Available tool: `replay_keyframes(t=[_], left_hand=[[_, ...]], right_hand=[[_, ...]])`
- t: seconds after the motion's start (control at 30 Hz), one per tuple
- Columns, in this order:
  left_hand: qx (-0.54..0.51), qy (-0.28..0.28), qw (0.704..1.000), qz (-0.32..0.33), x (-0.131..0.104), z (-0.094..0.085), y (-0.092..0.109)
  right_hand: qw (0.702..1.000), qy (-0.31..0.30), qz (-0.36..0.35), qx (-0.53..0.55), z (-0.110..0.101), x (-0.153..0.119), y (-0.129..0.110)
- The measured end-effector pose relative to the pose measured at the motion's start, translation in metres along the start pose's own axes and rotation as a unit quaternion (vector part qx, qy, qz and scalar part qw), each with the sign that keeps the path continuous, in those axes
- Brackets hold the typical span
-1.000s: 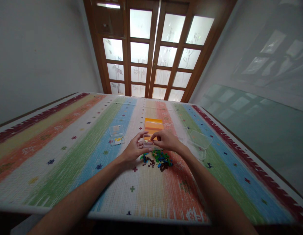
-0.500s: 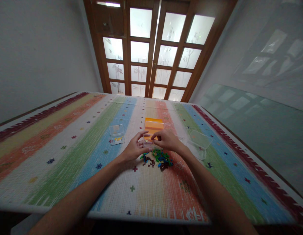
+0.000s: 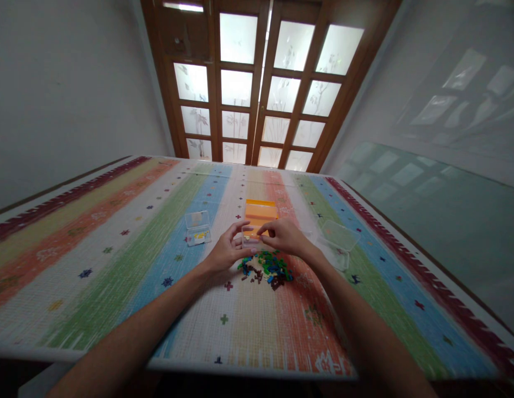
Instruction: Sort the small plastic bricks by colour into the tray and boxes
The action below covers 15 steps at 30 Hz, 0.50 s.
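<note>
In the head view, your left grip curves around the left end of a small clear plastic box, seemingly steadying it. The box is midway between the left and right edges of the tabletop. Your right grip is bunched at its right end; you cannot tell whether it pinches anything.

Expect the box to be light, stiff, a little slippery, and likely to crack if squeezed hard: hold opposite side walls, low and gently. The loose toy bricks, heaped on the near-edge side of it, look rigid, nearly weightless and easily scattered; take each by its sides with the fingertips. An orange box stands toward the far edge.
</note>
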<state>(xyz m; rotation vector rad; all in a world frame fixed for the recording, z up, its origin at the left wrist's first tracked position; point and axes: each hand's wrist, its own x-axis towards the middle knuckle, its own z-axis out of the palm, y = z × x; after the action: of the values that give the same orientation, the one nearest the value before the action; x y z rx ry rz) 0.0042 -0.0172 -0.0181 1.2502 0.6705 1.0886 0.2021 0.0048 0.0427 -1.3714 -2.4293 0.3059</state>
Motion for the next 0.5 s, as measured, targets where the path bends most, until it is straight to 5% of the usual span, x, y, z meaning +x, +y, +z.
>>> replay_keyframes(t=[0.5], left_hand=[[-0.004,0.001,1.0,-0.008,-0.0005,0.0021,0.0032]], right_hand=[[1.0,0.002,-0.011,-0.003,-0.0011,0.0013,-0.0039]])
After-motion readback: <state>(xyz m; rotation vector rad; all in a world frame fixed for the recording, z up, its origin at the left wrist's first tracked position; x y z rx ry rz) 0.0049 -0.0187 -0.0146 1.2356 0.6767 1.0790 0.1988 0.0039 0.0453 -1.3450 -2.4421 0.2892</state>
